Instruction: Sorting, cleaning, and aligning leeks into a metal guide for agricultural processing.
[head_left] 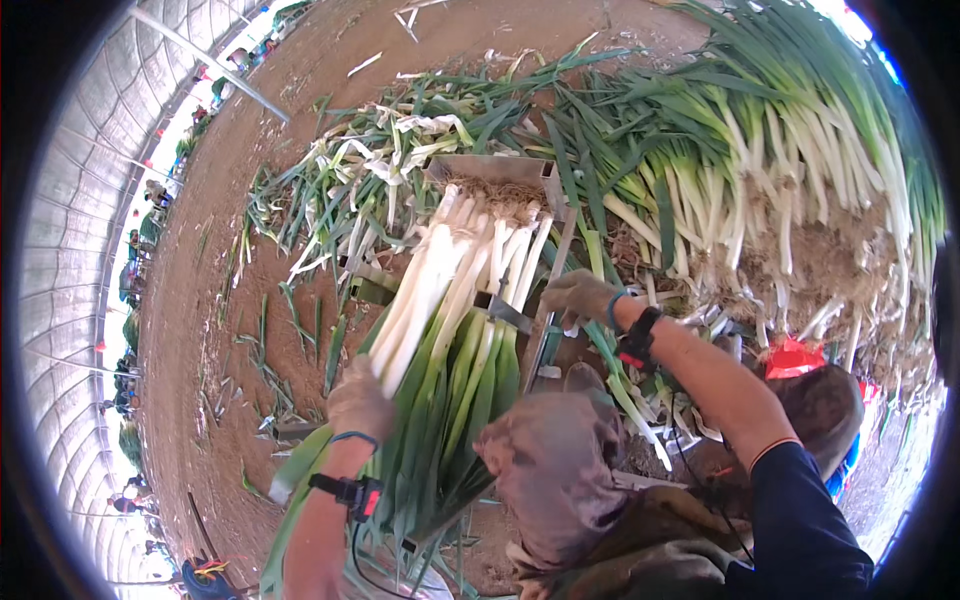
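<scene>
A bundle of long green onions (430, 275) lies in a metal rack, white stalks and roots away from me, green leaves toward me. The rack's end plate (490, 168) stands at the root end, and a short metal bracket (502, 312) crosses the stalks at the right. My gloved left hand (360, 402) is closed round stalks on the bundle's left side, where white turns to green; its fingertips are partly hidden. My gloved right hand (578, 297) is just right of the rack, fingers loosely bent and thumb apart, with nothing visible in it.
A big heap of untrimmed green onions (740, 150) lies at the right, roots toward me. Stripped leaves and scraps (370, 170) cover the ground beyond and left of the rack. A red bag (795, 357) is near my right knee. A greenhouse wall (80, 200) curves along the left.
</scene>
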